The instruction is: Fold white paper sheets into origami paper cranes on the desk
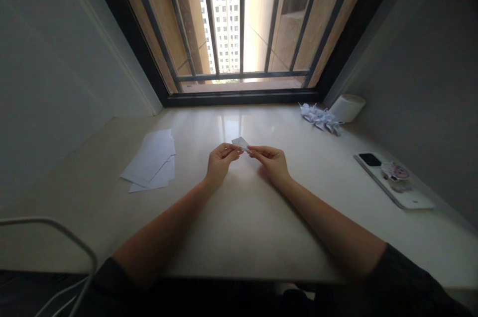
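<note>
A small folded piece of white paper (240, 142) is held up between my two hands, over the middle of the white sill. My left hand (221, 160) pinches its left side between thumb and fingers. On the other side, my right hand (272, 160) grips the right edge in the same way. The paper's upper corner points away from me, toward the window; its lower part is hidden by my fingertips. To the left lies a loose stack of white paper sheets (152, 158).
A heap of folded paper pieces (320, 119) lies at the back right, against a white roll (348, 108). A phone (392, 182) with a round grip rests at the right. A pale cable (80, 242) loops over the front left edge. Behind the sill stands a barred window (242, 23).
</note>
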Demonstrator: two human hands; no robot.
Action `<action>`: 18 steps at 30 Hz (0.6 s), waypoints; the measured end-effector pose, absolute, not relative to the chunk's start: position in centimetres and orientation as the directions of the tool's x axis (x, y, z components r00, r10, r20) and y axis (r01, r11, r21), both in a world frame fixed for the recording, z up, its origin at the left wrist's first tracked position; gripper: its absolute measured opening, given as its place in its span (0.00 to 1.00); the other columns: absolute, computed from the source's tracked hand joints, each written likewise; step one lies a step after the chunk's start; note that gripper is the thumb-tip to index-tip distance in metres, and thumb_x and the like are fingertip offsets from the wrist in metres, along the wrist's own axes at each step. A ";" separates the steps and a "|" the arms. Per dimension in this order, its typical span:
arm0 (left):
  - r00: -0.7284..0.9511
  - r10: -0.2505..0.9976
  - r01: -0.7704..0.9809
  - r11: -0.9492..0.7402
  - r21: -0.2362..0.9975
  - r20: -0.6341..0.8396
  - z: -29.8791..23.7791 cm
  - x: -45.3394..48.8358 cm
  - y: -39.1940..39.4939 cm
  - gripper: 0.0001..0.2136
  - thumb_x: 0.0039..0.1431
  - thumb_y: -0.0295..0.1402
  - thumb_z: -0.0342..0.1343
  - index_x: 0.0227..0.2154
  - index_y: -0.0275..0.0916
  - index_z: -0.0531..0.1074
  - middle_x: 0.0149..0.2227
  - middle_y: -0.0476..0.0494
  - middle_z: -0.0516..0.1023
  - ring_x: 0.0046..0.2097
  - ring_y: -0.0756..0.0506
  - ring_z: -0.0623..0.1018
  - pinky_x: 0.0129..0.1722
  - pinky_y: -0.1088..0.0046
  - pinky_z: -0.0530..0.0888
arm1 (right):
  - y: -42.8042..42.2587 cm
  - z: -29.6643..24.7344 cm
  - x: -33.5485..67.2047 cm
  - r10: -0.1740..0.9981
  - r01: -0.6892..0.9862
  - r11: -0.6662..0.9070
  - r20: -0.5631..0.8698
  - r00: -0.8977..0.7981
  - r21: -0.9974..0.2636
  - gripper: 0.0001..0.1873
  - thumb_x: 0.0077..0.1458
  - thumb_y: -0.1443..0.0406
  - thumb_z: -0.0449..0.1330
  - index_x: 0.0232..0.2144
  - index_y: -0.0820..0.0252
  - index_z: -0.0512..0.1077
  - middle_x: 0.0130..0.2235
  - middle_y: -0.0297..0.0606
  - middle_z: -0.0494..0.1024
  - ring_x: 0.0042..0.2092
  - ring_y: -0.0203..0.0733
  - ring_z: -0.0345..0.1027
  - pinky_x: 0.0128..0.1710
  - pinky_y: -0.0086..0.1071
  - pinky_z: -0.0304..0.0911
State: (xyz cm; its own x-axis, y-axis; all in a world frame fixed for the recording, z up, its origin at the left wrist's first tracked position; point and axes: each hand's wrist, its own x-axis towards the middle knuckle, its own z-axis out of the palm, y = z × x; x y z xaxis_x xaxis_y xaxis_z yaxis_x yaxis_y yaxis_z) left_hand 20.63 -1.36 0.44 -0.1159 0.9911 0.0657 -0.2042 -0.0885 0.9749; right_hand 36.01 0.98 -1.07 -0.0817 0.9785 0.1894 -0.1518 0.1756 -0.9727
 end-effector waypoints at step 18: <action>-0.162 0.985 -0.226 -0.088 0.970 0.052 0.6 20.8 -1.4 0.11 0.42 0.38 0.64 0.27 0.36 0.74 0.31 0.45 0.79 0.36 0.47 0.77 0.41 0.67 0.71 | 0.8 -0.8 35.7 0.987 -0.249 0.096 0.125 -0.105 -0.964 0.14 0.37 0.60 0.69 0.30 0.57 0.78 0.29 0.37 0.81 0.30 0.39 0.73 0.37 0.37 0.67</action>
